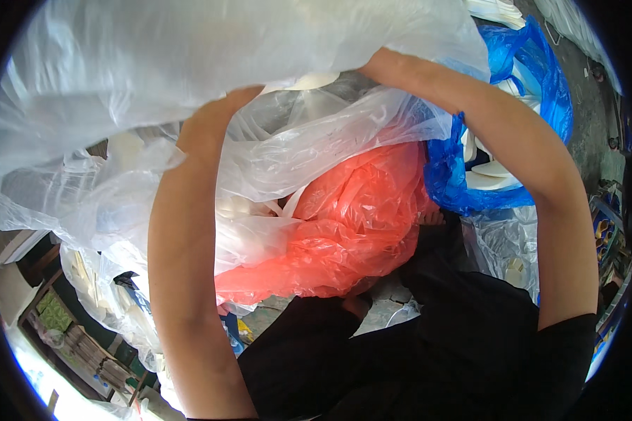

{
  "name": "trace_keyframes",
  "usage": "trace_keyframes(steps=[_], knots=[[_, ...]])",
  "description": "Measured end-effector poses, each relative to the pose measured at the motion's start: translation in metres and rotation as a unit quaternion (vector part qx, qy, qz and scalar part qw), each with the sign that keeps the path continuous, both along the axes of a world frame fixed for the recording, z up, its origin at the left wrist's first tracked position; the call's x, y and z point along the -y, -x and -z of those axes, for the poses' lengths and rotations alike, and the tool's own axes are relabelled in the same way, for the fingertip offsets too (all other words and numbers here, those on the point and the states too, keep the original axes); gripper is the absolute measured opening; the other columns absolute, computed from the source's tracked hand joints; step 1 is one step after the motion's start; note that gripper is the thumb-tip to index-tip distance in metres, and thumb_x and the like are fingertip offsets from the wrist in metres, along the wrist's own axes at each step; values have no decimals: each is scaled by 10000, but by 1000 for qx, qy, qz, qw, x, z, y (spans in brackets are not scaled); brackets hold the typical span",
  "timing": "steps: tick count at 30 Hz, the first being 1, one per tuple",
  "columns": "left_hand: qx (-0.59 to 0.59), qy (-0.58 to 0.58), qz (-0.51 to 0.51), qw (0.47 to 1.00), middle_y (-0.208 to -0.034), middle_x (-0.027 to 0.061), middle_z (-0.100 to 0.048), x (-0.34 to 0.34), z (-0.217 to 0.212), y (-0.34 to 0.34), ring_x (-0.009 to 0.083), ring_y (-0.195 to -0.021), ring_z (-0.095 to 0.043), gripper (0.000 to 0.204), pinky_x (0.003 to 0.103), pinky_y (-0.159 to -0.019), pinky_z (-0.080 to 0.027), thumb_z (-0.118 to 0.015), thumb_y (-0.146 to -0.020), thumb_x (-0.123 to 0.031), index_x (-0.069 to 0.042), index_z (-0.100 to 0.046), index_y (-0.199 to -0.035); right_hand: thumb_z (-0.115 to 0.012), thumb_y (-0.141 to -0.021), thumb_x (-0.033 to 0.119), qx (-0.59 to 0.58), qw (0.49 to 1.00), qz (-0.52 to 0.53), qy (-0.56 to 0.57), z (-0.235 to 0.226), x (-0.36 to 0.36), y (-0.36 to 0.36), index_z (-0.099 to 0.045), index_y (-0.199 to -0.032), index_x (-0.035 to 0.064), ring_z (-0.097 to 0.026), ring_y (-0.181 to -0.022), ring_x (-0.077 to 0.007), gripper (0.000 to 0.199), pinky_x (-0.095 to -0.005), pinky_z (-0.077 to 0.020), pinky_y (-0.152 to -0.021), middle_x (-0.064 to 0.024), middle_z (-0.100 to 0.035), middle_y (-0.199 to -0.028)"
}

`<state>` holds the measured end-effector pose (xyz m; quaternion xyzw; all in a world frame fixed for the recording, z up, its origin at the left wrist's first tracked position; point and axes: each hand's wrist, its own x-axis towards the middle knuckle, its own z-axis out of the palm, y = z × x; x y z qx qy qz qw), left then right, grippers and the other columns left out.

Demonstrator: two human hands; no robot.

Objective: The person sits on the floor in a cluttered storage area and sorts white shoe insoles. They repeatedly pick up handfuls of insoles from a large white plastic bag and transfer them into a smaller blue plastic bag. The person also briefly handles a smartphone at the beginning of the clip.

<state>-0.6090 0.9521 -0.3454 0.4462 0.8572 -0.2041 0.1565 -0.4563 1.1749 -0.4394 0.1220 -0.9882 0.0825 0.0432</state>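
My left forearm (pixel 182 245) and my right forearm (pixel 498 116) reach up and inward under a large translucent white plastic bag (pixel 211 49). The bag spreads over the top of the view and covers both hands, so their fingers and anything in them are hidden. Between the wrists a pale, smooth edge of something white (pixel 305 82) shows below the bag. Beneath my arms lies clear plastic sheeting (pixel 309 151), crumpled and folded. An orange-red plastic bag (pixel 358 224) sits bunched just in front of my lap.
On the right, a blue plastic bag (pixel 439 179) stands open around several white, curved flat pieces (pixel 491 175). A clear bag (pixel 505 245) rests below it. At the lower left is a dark-framed shelf (pixel 84 351) with stacked items. Grey floor (pixel 590 154) shows at the right.
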Motion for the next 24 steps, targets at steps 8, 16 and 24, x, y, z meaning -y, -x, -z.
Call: trace_keyframes(steps=[8,16,24], knots=[[171,0,-4,985,-1252,205,-695,-28,-15,16,387,-1149,-661,653,442,-1038,-480,-573,-935,-506,-76,-575,-1426,-620,-881,48,163,984,50,54,-13,-32,2,-548,-1275,32,-627,-1174,-341,401,-421,-502,-1026,-160,-624,-1243],[265,-148,-47,952,-1220,184,-701,-19,-36,30,353,-1135,-661,579,417,-1023,-481,-606,-930,-434,-59,-601,-1371,-669,-851,156,220,953,168,119,-69,-1,-12,-514,-1327,41,-643,-1139,-381,513,-456,-538,-959,-197,-628,-1257],[273,-181,-66,942,-1187,164,-706,-21,-29,17,320,-1121,-660,505,393,-1009,-483,-638,-925,-361,-42,-628,-1317,-693,-848,309,164,957,142,195,-10,12,-38,-648,-1235,90,-694,-944,-410,447,-480,-574,-824,-227,-698,-1092]])
